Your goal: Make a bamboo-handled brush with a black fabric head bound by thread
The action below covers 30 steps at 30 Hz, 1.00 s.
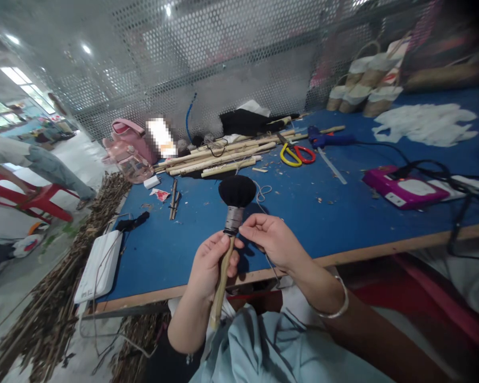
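My left hand [213, 260] is wrapped round a pale wooden stick [222, 282], thumb lying along it. On the stick's upper end sits a rounded black cloth head [237, 190], its neck bound with grey string [234, 217] and a dark band below. My right hand [273, 239] is closed in a pinch beside the neck, thumb and forefinger together at the string. A thin string [263, 192] loops on the table behind my right hand, and a strand hangs below it. What lies between the right fingertips is mostly hidden.
Scissors with yellow and red handles [297, 155], wooden sticks [223, 157] and a blue glue gun [329, 138] lie further back on the blue table [323, 223]. To the right is a purple power strip [403, 189]; at left, a white power bank [99, 266]. Another person [35, 154] stands far left.
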Tool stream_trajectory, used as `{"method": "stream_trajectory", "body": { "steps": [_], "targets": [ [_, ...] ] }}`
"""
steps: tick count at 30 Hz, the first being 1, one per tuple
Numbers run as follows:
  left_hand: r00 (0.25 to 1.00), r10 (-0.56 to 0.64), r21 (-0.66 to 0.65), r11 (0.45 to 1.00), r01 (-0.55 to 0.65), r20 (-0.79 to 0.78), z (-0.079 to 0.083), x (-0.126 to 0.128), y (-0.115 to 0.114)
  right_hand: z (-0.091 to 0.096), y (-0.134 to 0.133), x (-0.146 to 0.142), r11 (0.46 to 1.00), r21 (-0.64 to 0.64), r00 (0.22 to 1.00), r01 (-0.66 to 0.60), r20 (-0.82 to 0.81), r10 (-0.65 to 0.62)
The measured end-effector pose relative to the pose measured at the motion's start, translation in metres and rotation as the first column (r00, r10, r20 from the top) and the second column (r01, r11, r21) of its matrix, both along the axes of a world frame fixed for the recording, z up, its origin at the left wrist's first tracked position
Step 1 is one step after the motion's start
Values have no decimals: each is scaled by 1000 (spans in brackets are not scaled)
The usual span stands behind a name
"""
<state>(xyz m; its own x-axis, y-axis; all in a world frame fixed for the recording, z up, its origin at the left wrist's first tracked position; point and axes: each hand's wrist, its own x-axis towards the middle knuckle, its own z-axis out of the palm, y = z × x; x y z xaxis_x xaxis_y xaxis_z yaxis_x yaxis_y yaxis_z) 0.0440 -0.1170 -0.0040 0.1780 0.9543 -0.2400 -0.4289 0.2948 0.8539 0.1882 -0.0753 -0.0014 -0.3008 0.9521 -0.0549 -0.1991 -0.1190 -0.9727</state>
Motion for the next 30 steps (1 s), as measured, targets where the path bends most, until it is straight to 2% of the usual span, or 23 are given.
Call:
{"method": "stream_trajectory", "body": {
  "steps": [2, 6, 7, 8, 10, 13, 16, 21, 26, 30],
  "targets": [
    [999, -31, 1, 1000, 31, 20, 0, -1, 0, -1, 1, 1, 999, -30, 998, -32, -46, 30],
    [987, -160, -35, 986, 160, 9, 4, -3, -1, -3, 1, 4, 951, -80, 947, -299, -152, 285],
    [984, -176, -58, 983, 174, -23, 6, -3, -2, -3, 0, 3, 941, -88, 938, -326, -158, 310],
    [984, -162, -74, 985, 156, -77, 7, -2, -3, -2, 0, 2, 944, -93, 941, -316, -158, 300],
    [969, -43, -34, 999, 35, -243, 10, 1, -7, 1, -2, -1, 968, -96, 966, -232, -141, 218],
    [874, 167, 158, 982, -104, -457, 10, 6, -14, 2, -4, -7, 980, -84, 976, -179, -141, 167],
    [800, 267, 262, 954, -142, -537, 6, 8, -16, 1, -5, -10, 985, -46, 980, -167, -119, 161],
    [725, 371, 310, 924, -224, -581, 4, 7, -15, -2, -7, -1, 997, 39, 997, -67, 40, 66],
    [746, 363, 276, 929, -245, -558, 8, 5, -13, 1, -10, 7, 990, 139, 994, 1, 105, -15],
    [836, 320, 194, 946, -259, -446, 12, 7, -15, 2, -10, 6, 993, 121, 998, -16, 66, 8]
  ]
}}
